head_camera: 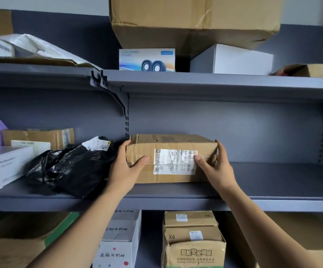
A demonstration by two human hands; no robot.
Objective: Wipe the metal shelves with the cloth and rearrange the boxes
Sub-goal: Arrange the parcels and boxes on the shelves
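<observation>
Cardboard box [171, 159] sits on the middle metal shelf [272, 176]. From the left I see a black plastic bag [69, 167] just beside it, then my left hand [126, 171] gripping its left end and my right hand [217, 167] gripping its right end.

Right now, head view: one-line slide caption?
The left hand and right hand grip labelled cardboard box on middle shelf beside black bag.

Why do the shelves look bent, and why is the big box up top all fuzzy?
Head view: the wide-angle lens bends the shelf edge toward the sides; the big box is blurred near the frame's edge; the labelled box in the middle looks sharper.
</observation>
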